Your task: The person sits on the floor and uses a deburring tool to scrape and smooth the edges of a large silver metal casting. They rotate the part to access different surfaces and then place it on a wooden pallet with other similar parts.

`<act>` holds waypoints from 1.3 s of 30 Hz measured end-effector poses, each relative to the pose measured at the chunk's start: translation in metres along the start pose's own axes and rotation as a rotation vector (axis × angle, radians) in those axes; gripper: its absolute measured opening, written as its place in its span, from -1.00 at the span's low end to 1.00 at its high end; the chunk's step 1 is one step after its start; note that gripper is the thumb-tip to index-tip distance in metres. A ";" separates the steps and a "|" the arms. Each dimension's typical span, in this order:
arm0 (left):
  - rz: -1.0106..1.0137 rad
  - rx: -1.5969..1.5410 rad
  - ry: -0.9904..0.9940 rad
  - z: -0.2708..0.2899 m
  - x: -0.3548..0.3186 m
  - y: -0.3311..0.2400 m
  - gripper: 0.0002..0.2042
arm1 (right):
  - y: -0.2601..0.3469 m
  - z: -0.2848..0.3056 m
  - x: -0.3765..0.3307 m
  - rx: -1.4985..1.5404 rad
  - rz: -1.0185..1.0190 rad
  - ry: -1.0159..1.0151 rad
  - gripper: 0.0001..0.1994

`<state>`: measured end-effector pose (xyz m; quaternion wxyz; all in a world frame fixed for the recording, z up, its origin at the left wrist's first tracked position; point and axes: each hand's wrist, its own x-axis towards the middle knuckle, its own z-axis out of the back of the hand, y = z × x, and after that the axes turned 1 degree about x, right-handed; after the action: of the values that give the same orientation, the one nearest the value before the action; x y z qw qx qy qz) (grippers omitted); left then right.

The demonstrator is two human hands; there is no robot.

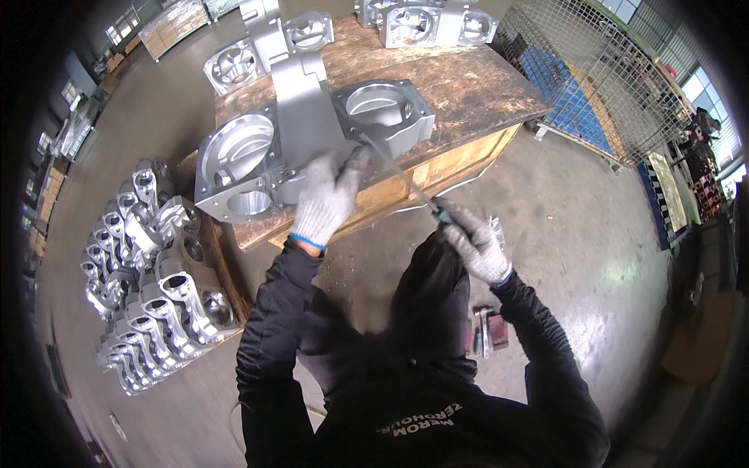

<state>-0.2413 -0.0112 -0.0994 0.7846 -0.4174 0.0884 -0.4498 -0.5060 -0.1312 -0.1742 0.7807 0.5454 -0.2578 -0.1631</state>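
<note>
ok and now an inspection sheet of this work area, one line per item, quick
surface: wooden bench top, scuffed and stained
job's things: large silver casting with round bores, on the bench; thin tool slanting to it
clutter: hand tools on the floor by the right leg
grips: left grip, gloved, over the casting, contact unclear; right grip, gloved, closed round the tool's handle
cables: pale cable-like line near the bench's foot, exact kind unclear
surroundings: stacked silver parts at left, wire mesh cage at upper right
</note>
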 end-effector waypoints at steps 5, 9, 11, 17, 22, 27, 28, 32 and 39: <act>-0.440 0.659 -0.586 0.049 0.021 0.027 -0.79 | -0.008 0.071 0.059 -0.354 0.004 -0.248 -0.61; -0.125 0.906 -0.448 0.070 0.032 0.079 -0.60 | -0.027 0.104 0.099 -0.504 0.172 -0.179 -0.69; -0.054 0.898 -0.442 0.061 0.029 0.087 -0.49 | -0.030 0.114 0.103 -0.497 0.138 -0.126 -0.70; -0.185 0.932 -0.426 0.059 0.024 0.098 -0.70 | -0.029 0.126 0.113 -0.621 0.178 -0.053 -0.70; -0.287 0.919 -0.456 0.060 0.028 0.108 -0.76 | -0.060 0.112 0.187 -0.713 0.379 -0.063 -0.60; -0.293 0.929 -0.446 0.058 0.031 0.108 -0.79 | -0.051 0.098 0.238 -0.665 0.023 0.012 -0.57; -0.323 0.963 -0.440 0.062 0.028 0.113 -0.78 | -0.055 0.094 0.226 -0.653 0.103 0.002 -0.57; -0.308 0.954 -0.428 0.063 0.025 0.115 -0.76 | -0.050 0.109 0.137 -0.645 0.156 -0.015 -0.58; -0.311 0.885 -0.504 0.066 0.023 0.116 -0.80 | -0.065 0.089 0.190 -0.544 0.110 -0.112 -0.64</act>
<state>-0.1213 0.0372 -0.1372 0.8065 -0.1497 -0.3643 -0.4409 -0.4013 -0.3237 -0.1686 0.8906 0.2914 -0.2763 -0.2136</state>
